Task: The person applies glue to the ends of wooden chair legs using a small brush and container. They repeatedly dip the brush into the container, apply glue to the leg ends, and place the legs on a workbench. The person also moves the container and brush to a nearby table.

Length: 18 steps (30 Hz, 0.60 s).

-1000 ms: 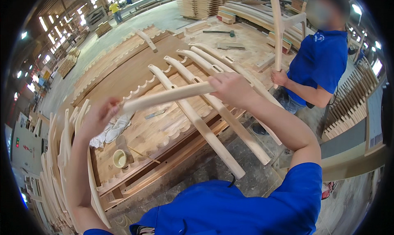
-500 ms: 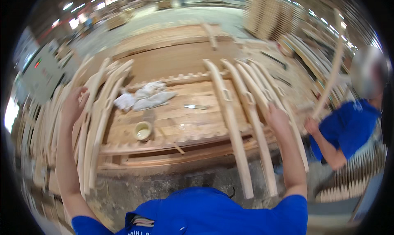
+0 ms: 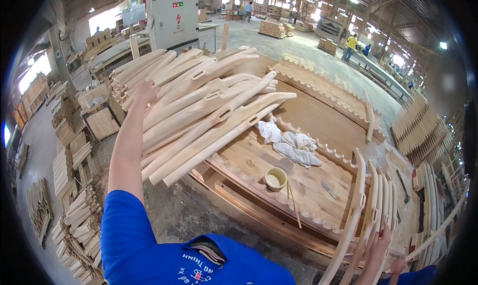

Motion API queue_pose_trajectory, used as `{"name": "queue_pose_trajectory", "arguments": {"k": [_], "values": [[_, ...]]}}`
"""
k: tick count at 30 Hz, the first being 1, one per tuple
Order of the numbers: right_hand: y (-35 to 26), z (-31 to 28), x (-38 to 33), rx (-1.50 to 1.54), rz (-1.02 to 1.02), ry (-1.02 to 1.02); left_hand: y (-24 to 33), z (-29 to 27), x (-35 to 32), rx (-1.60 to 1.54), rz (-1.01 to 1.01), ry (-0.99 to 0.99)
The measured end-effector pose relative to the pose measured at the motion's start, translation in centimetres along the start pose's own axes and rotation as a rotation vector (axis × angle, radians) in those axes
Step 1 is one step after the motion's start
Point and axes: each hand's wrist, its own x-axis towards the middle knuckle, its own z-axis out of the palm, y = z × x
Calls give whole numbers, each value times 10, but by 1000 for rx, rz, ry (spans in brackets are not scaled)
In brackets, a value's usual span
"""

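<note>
Right hand (image 3: 381, 237) lies flat, fingers spread, on the near row of curved wooden pieces (image 3: 366, 205) right of the glue cup (image 3: 275, 178) — gripping nothing. Left hand (image 3: 146, 91), farther off, rests open on the big pile of curved pieces (image 3: 209, 111) left of the cup — long axes run away rightward.

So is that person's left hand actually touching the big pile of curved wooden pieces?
Touching. The head view shows the left hand pressed flat on top of the pile of curved wooden pieces, with no gap visible.
</note>
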Motion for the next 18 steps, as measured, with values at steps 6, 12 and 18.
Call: {"name": "queue_pose_trajectory", "arguments": {"k": [6, 12, 18], "values": [[-61, 0, -20, -188, -281, -5, 33, 41, 20, 147, 197, -37], [-89, 2, -25, -141, -98, -12, 44, 67, 68, -15, 190, -155], [-105, 5, -59, -115, -9, -104, 41, 80, 81, -61, 266, -243]]}}
